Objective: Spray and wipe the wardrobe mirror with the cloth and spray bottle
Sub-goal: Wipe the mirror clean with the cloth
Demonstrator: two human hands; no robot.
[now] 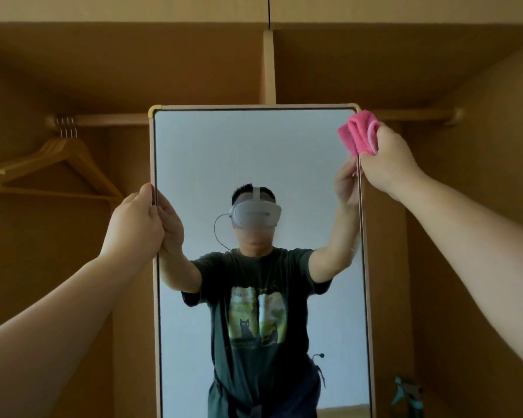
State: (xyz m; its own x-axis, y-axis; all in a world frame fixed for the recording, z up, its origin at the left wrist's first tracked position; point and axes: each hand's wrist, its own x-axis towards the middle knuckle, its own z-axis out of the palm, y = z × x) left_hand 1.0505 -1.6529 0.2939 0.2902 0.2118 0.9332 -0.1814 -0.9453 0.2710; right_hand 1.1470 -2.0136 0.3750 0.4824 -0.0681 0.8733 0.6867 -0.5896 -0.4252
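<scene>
While standing upright, long axis vertical, mirror (254, 164) gripped at left edge by left hand (133, 224); right hand (387, 164) clutching pink cloth (360, 134) against right edge.

A home, most likely a bedroom, seen from inside an open wooden wardrobe (405, 70). Shown by a clothes rail (109, 119) across the back with wooden hangers (58, 164) on it, a divider panel (269, 67) between two sections, and a framed mirror (254, 164) reflecting a plain pale wall. Lower right corner too dim to tell.
</scene>
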